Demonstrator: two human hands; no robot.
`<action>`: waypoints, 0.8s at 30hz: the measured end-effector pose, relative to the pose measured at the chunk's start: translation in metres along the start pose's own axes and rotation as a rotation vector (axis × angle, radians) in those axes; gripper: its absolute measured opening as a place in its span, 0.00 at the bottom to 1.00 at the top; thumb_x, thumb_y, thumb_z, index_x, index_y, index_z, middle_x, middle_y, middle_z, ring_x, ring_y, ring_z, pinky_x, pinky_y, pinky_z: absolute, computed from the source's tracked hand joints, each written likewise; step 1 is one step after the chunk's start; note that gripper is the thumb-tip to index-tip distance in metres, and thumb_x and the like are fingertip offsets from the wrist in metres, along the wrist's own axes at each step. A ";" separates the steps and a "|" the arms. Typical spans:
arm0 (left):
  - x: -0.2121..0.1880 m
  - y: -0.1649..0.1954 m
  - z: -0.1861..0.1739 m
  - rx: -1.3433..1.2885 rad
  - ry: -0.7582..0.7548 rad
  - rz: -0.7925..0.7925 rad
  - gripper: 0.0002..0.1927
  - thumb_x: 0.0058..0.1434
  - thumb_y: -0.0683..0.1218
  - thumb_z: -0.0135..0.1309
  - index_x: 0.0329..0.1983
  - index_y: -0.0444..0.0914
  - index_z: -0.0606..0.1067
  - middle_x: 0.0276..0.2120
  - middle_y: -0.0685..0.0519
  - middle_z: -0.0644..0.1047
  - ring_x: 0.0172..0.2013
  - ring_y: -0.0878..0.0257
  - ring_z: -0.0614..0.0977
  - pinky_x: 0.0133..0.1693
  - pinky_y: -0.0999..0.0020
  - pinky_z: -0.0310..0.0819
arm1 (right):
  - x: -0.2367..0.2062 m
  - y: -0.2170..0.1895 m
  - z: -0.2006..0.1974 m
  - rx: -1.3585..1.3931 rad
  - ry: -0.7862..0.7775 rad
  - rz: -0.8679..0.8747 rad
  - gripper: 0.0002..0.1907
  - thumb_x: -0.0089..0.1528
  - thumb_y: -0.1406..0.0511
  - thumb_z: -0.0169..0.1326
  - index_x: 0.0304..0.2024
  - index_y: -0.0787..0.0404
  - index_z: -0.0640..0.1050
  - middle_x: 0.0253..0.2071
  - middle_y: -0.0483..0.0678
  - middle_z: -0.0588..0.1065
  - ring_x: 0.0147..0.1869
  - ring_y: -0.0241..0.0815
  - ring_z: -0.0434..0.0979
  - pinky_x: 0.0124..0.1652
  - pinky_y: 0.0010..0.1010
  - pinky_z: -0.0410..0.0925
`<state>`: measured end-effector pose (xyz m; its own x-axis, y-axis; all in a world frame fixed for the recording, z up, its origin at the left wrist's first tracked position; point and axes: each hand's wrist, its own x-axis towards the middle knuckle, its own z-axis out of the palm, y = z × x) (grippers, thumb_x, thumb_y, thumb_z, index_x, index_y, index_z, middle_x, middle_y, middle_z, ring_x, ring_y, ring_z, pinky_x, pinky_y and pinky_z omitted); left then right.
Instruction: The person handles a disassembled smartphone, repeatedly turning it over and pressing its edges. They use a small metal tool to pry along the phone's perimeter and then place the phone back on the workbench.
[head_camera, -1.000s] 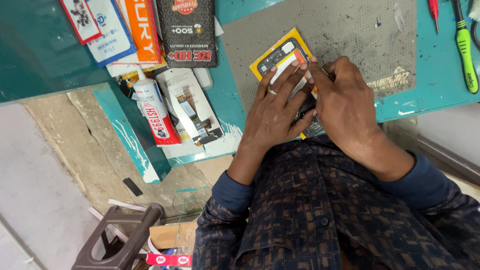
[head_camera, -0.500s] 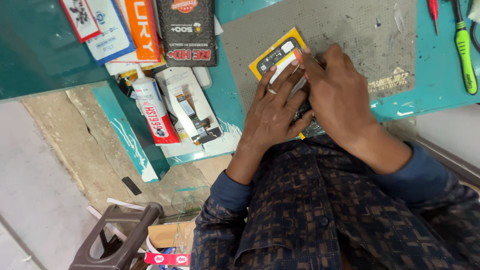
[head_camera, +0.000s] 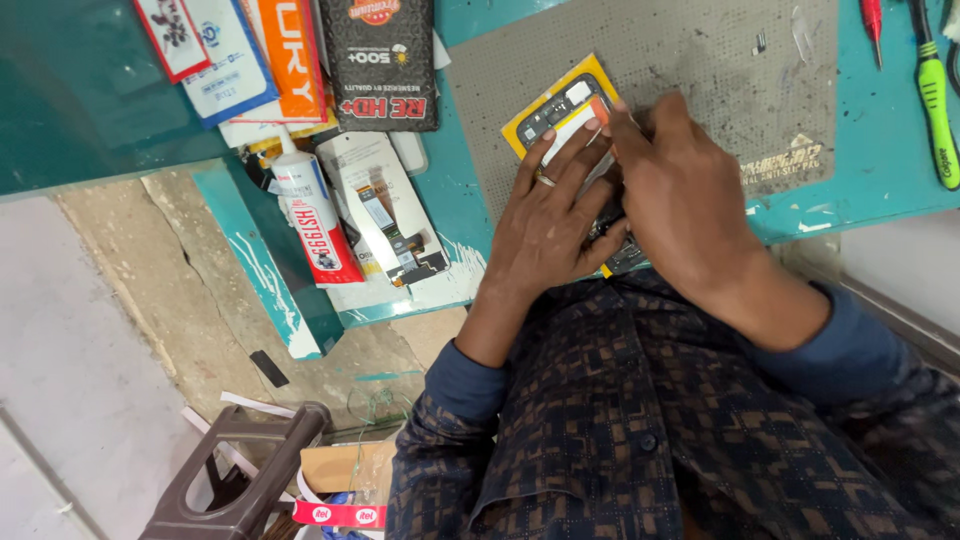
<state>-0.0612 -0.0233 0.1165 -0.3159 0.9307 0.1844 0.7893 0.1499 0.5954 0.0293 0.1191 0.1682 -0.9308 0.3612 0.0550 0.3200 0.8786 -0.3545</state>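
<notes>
An opened phone (head_camera: 560, 110) with a yellow frame lies on the grey work mat (head_camera: 700, 60), its circuit boards exposed. My left hand (head_camera: 545, 225) rests flat over its lower half, with a ring on one finger. My right hand (head_camera: 680, 195) presses on the phone's right side, fingertips near its upper edge. Whether my right hand pinches a small tool or part is hidden. Most of the phone's lower part is covered by both hands.
A white and red glue tube (head_camera: 305, 215) and a packaged flex part (head_camera: 385, 215) lie left of the mat. Packaged spare parts (head_camera: 380, 60) sit at the top left. A green-handled screwdriver (head_camera: 935, 100) lies at the right. A brown plastic stool (head_camera: 240, 470) stands on the floor.
My right hand has slid a little up and left along the phone's edge. My left hand has stayed on the phone.
</notes>
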 end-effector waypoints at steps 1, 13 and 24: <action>0.000 0.000 0.000 -0.002 0.010 0.002 0.21 0.67 0.56 0.58 0.56 0.38 0.79 0.68 0.47 0.69 0.74 0.56 0.63 0.77 0.49 0.46 | 0.001 0.000 0.000 0.016 -0.021 0.008 0.26 0.58 0.74 0.56 0.60 0.72 0.77 0.44 0.58 0.69 0.43 0.54 0.78 0.35 0.41 0.73; 0.001 0.000 -0.001 0.013 0.028 0.018 0.21 0.68 0.56 0.56 0.56 0.38 0.79 0.70 0.46 0.67 0.73 0.56 0.64 0.76 0.50 0.45 | -0.004 0.003 -0.002 -0.026 -0.004 -0.024 0.24 0.59 0.73 0.57 0.60 0.70 0.78 0.44 0.57 0.69 0.44 0.54 0.78 0.36 0.41 0.73; 0.001 0.000 -0.001 0.014 0.014 0.005 0.24 0.69 0.57 0.56 0.61 0.38 0.77 0.69 0.47 0.68 0.72 0.55 0.66 0.75 0.50 0.48 | -0.031 0.003 -0.012 -0.047 -0.074 0.037 0.26 0.56 0.74 0.57 0.59 0.66 0.79 0.43 0.56 0.69 0.43 0.55 0.78 0.33 0.42 0.72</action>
<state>-0.0622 -0.0224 0.1169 -0.3193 0.9268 0.1978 0.7979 0.1504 0.5837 0.0616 0.1141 0.1764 -0.9283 0.3709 -0.0265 0.3603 0.8795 -0.3107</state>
